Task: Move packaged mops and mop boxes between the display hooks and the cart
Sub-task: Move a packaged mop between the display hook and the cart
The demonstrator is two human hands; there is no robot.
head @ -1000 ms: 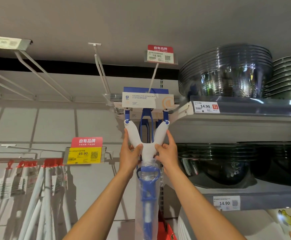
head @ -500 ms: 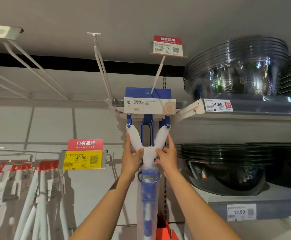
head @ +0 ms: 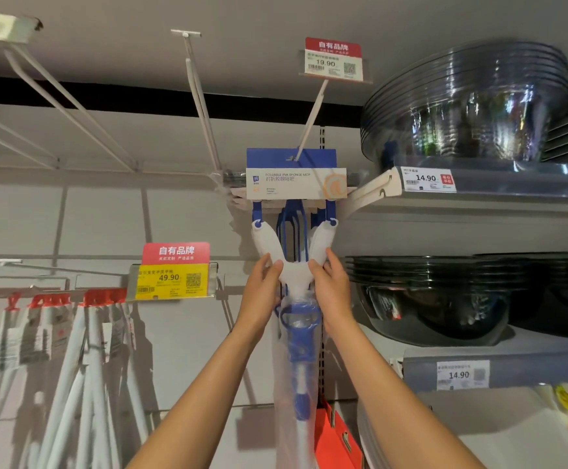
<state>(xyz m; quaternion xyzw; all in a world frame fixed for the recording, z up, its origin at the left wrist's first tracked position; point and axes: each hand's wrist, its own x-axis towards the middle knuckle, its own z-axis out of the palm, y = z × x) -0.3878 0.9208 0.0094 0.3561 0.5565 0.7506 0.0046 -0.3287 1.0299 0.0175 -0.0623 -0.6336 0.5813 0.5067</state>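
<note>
At frame centre, left hand (head: 263, 288) and right hand (head: 332, 288) are gripping the mop (head: 295, 275), hanging vertically, head up, on its hook (head: 311, 120)

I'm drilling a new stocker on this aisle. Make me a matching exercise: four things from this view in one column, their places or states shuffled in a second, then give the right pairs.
Things
1. sponge mop
2. 19.90 price tag
3. yellow 49.90 tag
4. clear bowls

Places or states
A. stacked on the upper right shelf
B. atop the mop's hook
C. gripped at its white fork by the left hand and right hand
D. left of the hands, above hanging white poles

Pairs: 1-C, 2-B, 3-D, 4-A
</note>
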